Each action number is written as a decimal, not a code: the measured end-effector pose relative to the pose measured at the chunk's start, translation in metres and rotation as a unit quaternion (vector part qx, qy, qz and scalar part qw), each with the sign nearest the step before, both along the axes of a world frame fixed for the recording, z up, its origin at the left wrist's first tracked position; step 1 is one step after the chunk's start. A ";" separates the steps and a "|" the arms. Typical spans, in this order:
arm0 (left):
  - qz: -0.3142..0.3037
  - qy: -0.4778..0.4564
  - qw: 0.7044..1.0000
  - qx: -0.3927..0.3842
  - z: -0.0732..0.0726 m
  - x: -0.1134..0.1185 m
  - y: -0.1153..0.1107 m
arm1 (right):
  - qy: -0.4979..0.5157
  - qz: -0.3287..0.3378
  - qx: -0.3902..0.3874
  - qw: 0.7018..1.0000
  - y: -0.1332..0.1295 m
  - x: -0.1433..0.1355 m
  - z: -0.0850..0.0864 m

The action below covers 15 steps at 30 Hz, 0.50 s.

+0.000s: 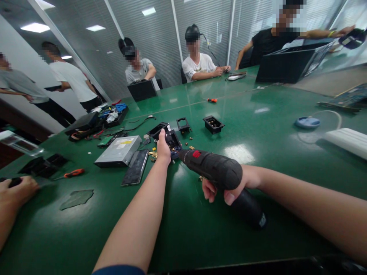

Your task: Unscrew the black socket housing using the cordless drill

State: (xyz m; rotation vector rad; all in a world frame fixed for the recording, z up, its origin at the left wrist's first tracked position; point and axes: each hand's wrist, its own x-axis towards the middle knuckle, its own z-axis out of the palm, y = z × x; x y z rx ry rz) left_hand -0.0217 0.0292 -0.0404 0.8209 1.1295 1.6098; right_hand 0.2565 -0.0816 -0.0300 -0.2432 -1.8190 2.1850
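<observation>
My right hand (226,191) is wrapped round the grip of a black cordless drill (212,166), whose nose points left. In my left hand (163,147) is a black plastic socket box (173,143), tilted with its open side towards the drill. The drill's tip comes up close to the box; whether it touches a screw inside I cannot tell. Small brass pieces (154,154) lie on the table beside my left hand, and a few more (191,147) lie just beyond the drill. Behind the box are a black frame (182,124) and another socket box (213,124).
Left of my forearm are a silver optical drive (119,151), a phone (135,167) and an orange screwdriver (73,173). A co-worker's hand (23,189) reaches in at the left edge. A white power strip (348,141) lies right. Several people are across the green table (183,236).
</observation>
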 end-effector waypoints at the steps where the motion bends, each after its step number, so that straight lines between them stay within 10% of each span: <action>1: 0.002 0.000 1.000 -0.001 0.001 0.001 0.000 | 0.000 -0.002 0.001 1.000 -0.001 0.000 0.001; 15: -0.018 -0.008 1.000 0.007 0.000 -0.003 0.001 | 0.003 -0.003 0.008 1.000 -0.001 -0.001 -0.003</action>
